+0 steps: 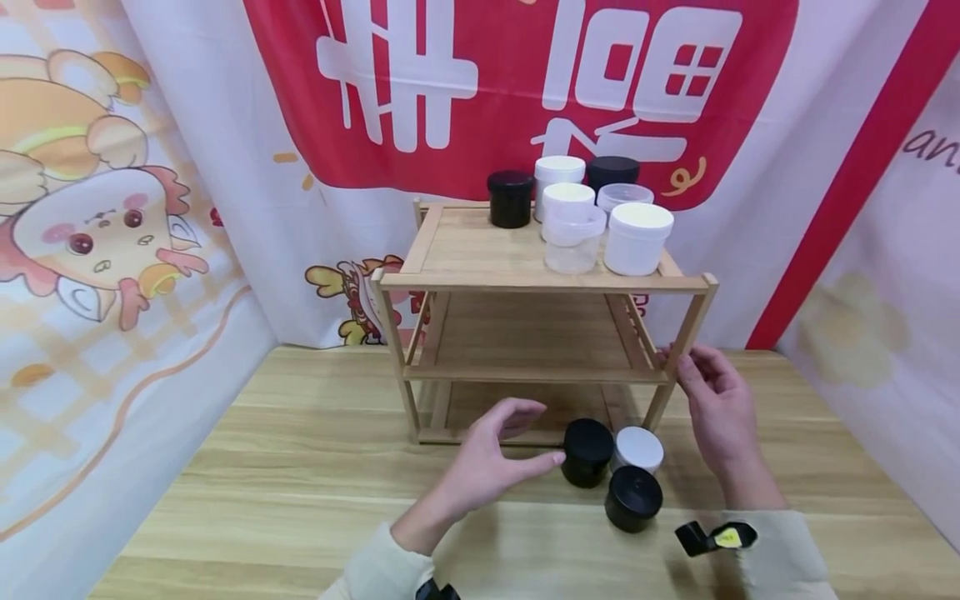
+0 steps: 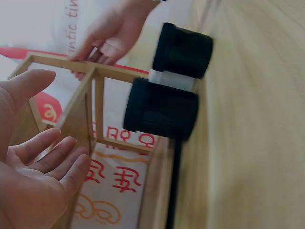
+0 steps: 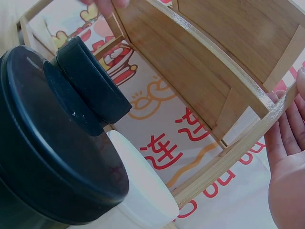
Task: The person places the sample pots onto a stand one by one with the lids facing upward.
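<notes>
Wooden rack, 3 shelves, upright toward back edge of counter, abt mid-width. Prob. set back so the counter's near part stays free for handling.

R grip: thumb + fingers pinching rack abt its R front post, near mid-shelf level; exact finger contact partly hidden. Likely steadies frame. L grip: spread, thumb well apart from fingers, nothing held. Gap faces nearest short black jar, presumably shaped to span it; thumb tip right beside it, contact can't be told.

Top shelf: 7 jars, most grouped toward R edge. Big white jar at front R corner; clear jar just L of it, nr front edge; tall black jar nr back edge, leftmost. Close packing prob. saves room.

Counter: 3 jars clustered off rack's R front corner, i.e. short black jar, low white jar to its R, squat black jar nearest counter's front edge. Placement looks chosen for easy reach.
</notes>
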A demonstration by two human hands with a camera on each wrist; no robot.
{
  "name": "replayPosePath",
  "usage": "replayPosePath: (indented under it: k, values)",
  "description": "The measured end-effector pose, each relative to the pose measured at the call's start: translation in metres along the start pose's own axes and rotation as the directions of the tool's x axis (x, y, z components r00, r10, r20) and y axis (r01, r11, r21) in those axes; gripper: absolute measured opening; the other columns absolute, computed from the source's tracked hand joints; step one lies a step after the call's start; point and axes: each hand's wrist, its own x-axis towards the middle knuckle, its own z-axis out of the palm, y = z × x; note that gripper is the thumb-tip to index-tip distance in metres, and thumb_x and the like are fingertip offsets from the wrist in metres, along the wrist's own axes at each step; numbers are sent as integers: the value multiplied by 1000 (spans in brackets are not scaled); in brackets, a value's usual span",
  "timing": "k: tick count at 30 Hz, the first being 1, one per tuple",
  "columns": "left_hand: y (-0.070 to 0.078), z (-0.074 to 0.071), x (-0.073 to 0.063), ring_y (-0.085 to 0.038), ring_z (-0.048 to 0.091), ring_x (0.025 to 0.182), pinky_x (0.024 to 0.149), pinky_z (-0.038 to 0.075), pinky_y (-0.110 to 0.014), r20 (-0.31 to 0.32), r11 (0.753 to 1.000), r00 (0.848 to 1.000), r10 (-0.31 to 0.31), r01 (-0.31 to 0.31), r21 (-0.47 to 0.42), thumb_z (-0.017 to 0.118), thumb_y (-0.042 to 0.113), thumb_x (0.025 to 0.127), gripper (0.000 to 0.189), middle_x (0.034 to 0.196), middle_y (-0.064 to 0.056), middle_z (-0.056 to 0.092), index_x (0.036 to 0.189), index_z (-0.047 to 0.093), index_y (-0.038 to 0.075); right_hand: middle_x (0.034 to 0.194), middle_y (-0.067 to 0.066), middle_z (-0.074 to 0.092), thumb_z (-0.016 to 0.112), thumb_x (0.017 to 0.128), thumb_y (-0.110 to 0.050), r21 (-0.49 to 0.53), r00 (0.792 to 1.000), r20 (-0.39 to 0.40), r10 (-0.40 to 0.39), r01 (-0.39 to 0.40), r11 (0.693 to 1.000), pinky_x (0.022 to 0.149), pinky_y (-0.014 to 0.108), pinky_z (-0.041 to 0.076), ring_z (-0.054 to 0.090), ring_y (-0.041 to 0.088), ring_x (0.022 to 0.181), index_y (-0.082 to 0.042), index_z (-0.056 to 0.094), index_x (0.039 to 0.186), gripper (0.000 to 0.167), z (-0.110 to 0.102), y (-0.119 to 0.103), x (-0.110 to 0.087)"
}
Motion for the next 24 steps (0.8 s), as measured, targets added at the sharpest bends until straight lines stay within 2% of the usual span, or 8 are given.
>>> replayPosePath:
  k: [6,11,19,24]
  values:
    - [-17,4,0,-38,60,139,120,46,-60,6,1000,1000,-10,10,-5,89,34,88,62,147,-7,65,141,63,17,125,-4,72,63,108,-18,-19,1000,-4,13,-13,1000,104,13,54,70,11,120,-7,64,141,35,0,0,-1]
    - [-24,3,-2,-45,57,141,120,45,-63,15,998,999,-47,48,-41,88,34,89,63,152,-15,61,143,61,18,125,-2,72,63,108,-18,-15,1000,-3,9,-9,1000,104,14,54,70,10,119,-7,63,142,35,1,0,-1]
    - [-32,10,2,-43,57,143,120,46,-62,13,996,996,-91,92,-21,90,35,88,67,155,-14,60,147,61,19,125,0,72,64,108,-19,-14,1000,-7,3,-4,1000,103,14,55,72,9,116,-5,63,143,38,1,0,-2]
    - [-36,16,6,-43,56,144,122,44,-60,19,996,996,-89,89,-7,90,34,88,70,156,-15,59,149,60,18,126,1,72,64,108,-20,-9,1000,-5,0,0,1000,104,14,54,72,9,118,-5,62,143,39,1,0,-1]
